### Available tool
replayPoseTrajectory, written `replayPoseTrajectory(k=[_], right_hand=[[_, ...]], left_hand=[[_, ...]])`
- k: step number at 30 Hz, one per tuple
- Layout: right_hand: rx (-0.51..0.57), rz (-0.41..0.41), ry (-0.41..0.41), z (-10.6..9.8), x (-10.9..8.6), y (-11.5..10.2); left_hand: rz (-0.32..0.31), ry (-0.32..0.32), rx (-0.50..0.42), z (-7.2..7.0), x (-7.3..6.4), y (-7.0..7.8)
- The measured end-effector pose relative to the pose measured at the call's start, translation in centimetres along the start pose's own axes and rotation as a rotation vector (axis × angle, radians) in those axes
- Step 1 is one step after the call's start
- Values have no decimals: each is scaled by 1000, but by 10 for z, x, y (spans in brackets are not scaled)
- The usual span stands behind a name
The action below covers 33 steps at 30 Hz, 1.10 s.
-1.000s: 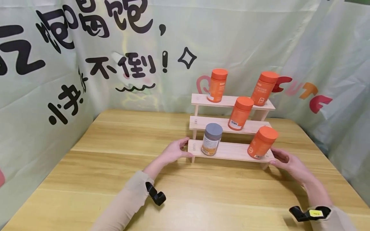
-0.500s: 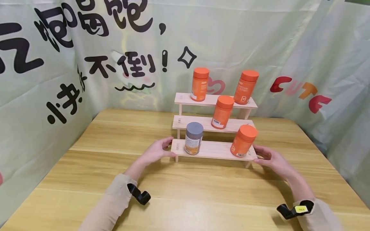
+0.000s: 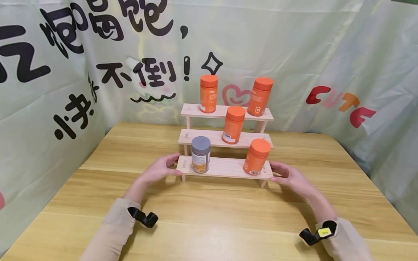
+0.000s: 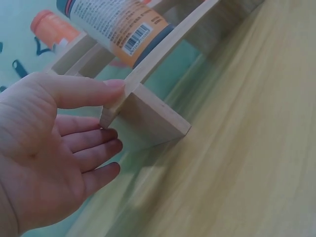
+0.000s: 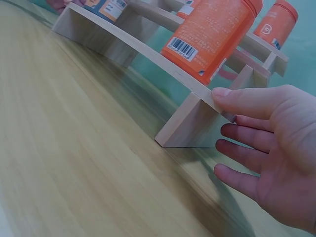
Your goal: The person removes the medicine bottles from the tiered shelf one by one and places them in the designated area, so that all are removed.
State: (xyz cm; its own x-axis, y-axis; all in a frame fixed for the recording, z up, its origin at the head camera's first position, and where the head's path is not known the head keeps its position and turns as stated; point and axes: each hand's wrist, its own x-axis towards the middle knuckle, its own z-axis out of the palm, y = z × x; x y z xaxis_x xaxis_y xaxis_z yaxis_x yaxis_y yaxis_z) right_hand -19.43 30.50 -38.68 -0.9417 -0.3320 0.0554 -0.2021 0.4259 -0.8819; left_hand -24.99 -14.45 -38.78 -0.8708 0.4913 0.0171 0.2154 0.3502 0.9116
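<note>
while both hands hold the ends of its bottom step, we find the wooden stepped rack (image 3: 225, 167) further left on the table (image 3: 209, 217) than half a second ago, and further again than a second ago; it now sits near the table's middle, in front of the heart drawn on the backdrop (image 3: 294, 43). the left hand (image 3: 159, 169) has its thumb on top of the left corner of the lowest board and its fingers nearly straight below it, beside the leg. the right hand (image 3: 289, 176) mirrors this at the right corner: thumb on top, fingers loosely extended underneath. the grip looks unchanged across frames. the grey-capped bottle (image 3: 200, 154) and the four orange bottles (image 3: 232, 124) keep their places on the steps; the tilt seen earlier in the right-hand ones has eased, though the top-right one looks blurred.
</note>
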Motion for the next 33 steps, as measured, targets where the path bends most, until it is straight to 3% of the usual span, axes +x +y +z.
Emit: replayPoseTrajectory(k=[15,33], right_hand=[[29,34,-34,27,23,-11],[105,9,-11,46,37,-15]], left_hand=[[-12,15,-54,-32,-17,-14],[-50,45,-131,-46,-23,-18]])
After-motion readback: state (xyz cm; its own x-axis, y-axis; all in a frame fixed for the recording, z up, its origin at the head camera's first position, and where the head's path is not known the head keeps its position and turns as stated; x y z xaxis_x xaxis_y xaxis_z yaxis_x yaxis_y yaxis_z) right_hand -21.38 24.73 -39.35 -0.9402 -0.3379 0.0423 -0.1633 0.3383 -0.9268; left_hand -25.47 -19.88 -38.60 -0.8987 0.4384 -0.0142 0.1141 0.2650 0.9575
